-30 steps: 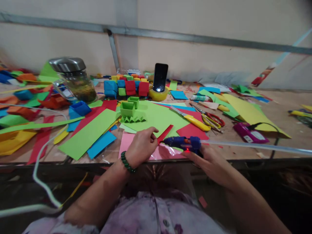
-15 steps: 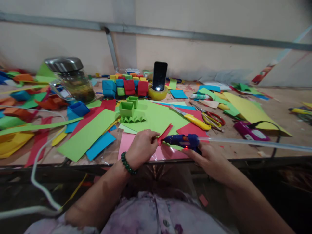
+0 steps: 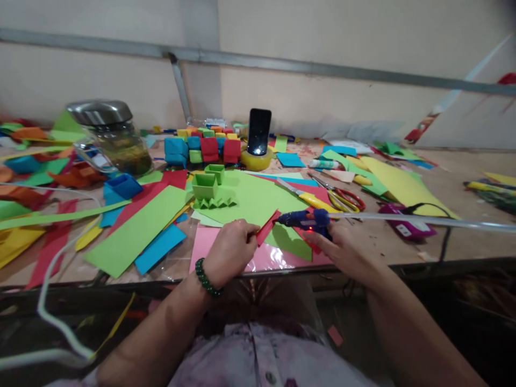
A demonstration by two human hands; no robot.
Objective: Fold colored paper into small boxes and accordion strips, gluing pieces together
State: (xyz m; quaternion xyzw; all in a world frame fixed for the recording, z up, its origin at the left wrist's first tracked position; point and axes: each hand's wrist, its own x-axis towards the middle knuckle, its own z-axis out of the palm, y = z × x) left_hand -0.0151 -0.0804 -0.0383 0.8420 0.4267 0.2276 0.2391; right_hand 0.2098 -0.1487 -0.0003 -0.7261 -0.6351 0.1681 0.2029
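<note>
One red paper strip (image 3: 266, 228) extends forward and to the right from the left hand (image 3: 234, 248), which pinches its near end. The right hand (image 3: 349, 250) is closed around a blue glue gun (image 3: 303, 220); its nozzle is beside the strip's far end, whether touching I cannot tell. Beyond the left hand stands a green paper box (image 3: 203, 188).

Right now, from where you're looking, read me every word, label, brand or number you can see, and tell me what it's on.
No text can be read.
Blue glue gun: any markings are too blurred to read.
White-and-green tube: its print is too small and blurred.
Purple box: pale patch, too blurred for any lettering.
Phone: nothing readable on its screen.
</note>
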